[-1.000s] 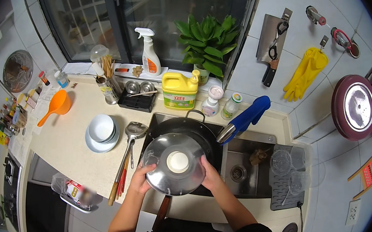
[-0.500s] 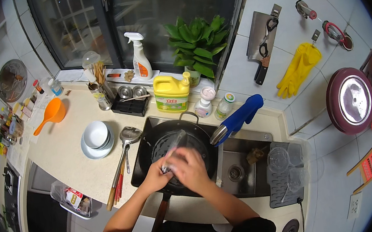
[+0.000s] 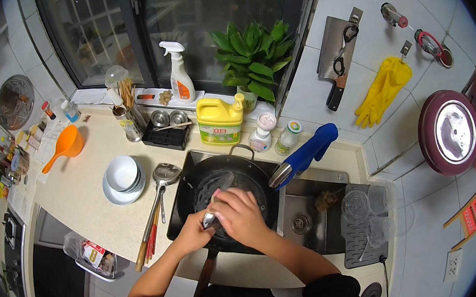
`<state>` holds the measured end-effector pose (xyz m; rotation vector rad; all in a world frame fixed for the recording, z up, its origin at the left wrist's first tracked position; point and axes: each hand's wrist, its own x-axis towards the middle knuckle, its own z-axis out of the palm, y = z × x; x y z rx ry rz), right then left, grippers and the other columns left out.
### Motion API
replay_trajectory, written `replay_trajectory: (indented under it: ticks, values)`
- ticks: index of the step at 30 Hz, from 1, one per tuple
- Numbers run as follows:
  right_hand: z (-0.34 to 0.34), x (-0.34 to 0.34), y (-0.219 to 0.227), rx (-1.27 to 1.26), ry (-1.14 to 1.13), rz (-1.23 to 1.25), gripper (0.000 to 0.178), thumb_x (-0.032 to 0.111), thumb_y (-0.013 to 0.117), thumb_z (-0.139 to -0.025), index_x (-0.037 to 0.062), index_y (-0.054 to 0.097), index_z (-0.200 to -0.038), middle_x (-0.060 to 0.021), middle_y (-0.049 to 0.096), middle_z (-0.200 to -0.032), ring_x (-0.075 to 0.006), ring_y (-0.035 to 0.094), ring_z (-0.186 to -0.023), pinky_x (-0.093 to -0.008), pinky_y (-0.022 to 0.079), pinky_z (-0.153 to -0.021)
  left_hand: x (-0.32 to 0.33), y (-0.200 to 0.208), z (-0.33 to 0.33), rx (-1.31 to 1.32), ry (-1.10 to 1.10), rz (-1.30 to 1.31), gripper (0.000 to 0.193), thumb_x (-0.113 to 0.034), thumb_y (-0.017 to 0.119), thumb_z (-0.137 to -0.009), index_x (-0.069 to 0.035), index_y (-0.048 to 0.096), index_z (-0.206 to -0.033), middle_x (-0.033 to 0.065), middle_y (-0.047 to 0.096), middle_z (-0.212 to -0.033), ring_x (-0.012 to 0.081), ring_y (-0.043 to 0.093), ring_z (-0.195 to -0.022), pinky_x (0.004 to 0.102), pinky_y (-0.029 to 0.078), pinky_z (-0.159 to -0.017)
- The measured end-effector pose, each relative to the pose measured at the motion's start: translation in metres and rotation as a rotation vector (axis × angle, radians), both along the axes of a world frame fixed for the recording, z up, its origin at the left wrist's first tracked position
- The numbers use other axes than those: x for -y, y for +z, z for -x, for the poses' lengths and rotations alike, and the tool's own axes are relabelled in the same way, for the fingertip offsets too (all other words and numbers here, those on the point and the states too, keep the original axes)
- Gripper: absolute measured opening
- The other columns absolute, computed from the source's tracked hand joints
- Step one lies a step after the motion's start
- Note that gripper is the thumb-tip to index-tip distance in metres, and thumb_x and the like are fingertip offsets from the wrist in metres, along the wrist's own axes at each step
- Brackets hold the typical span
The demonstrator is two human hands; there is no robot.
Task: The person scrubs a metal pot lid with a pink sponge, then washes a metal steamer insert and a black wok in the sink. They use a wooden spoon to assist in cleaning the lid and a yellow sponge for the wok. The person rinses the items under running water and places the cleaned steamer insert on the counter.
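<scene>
A shiny, slim metal utensil (image 3: 208, 217) is in my hands above the black wok (image 3: 260, 187); its exact kind is partly hidden by my fingers. My left hand (image 3: 195, 232) is closed around its lower end. Higher up, my right hand (image 3: 238, 212) is wrapped over its middle, and a flat greyish end pokes out beyond the fingers. The wok sits over the left sink basin, its handle (image 3: 206, 275) pointing toward me. Wet streaks show on its dark inside.
To the left lie a ladle and spatula (image 3: 163, 176), red chopsticks (image 3: 154, 234) and stacked bowls (image 3: 122, 173). Behind the wok stand a yellow jug (image 3: 218, 121) and pump bottle (image 3: 262, 133). A blue-covered faucet (image 3: 309, 153) overhangs the right basin (image 3: 299, 215); glasses (image 3: 357, 205) rest beside it.
My right hand has shifted slightly down along the utensil and is now less blurred, its fingers closed over it. The left hand stays nearly in place, a touch lower and to the left.
</scene>
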<state>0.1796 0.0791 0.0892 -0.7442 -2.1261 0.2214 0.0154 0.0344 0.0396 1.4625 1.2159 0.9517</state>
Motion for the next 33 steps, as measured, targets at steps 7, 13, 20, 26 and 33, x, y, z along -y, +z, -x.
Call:
replay_trajectory:
  ticks: [7,13,20,26,33]
  values:
    - [-0.023,-0.066,-0.065,-0.457,-0.185,0.799,0.017,0.013,0.053,-0.088,0.0016,0.057,-0.099,-0.0104,0.063,-0.082,-0.0229,0.059,-0.073,-0.0326,0.046,-0.065,0.009,0.035,0.006,-0.040,-0.036,0.061,0.009,0.001,0.061,-0.077,-0.002,0.055,-0.083,-0.0051,0.043,-0.061,0.0026,0.036,-0.054,0.0205,0.031,-0.047]
    - [-0.004,-0.039,-0.053,-0.536,-0.117,0.711,0.024,0.011,0.059,-0.082,0.0028,0.055,-0.105,-0.0109,0.060,-0.095,-0.0192,0.058,-0.082,-0.0306,0.046,-0.073,0.012,0.009,0.026,0.007,-0.006,0.059,0.009,0.001,0.062,-0.077,-0.003,0.055,-0.082,-0.0072,0.044,-0.062,0.0021,0.037,-0.056,0.0200,0.031,-0.048]
    - [0.002,-0.020,-0.016,-0.023,-0.016,0.045,0.025,0.005,0.062,-0.066,0.0106,0.060,-0.090,-0.0049,0.057,-0.105,-0.0266,0.052,-0.098,-0.0391,0.042,-0.082,0.008,0.001,0.027,-0.044,-0.006,0.110,0.012,0.002,0.064,-0.076,-0.003,0.056,-0.084,-0.0068,0.045,-0.065,0.0021,0.039,-0.060,0.0197,0.033,-0.051]
    - [0.004,-0.025,-0.014,-0.167,0.036,0.131,0.018,0.002,0.059,-0.066,0.0086,0.058,-0.082,-0.0045,0.059,-0.092,-0.0262,0.054,-0.088,-0.0386,0.043,-0.078,0.008,-0.006,0.026,-0.046,-0.008,-0.002,0.011,0.000,0.063,-0.075,-0.003,0.058,-0.084,-0.0055,0.042,-0.057,0.0031,0.036,-0.051,0.0223,0.031,-0.044]
    - [-0.003,-0.055,-0.024,-0.259,-0.111,0.275,0.018,0.005,0.062,-0.070,0.0051,0.057,-0.087,-0.0112,0.060,-0.086,-0.0314,0.057,-0.083,-0.0397,0.046,-0.076,0.012,0.012,0.022,-0.034,0.016,-0.017,0.009,-0.001,0.064,-0.076,-0.003,0.057,-0.081,-0.0057,0.041,-0.055,0.0028,0.034,-0.050,0.0217,0.029,-0.043]
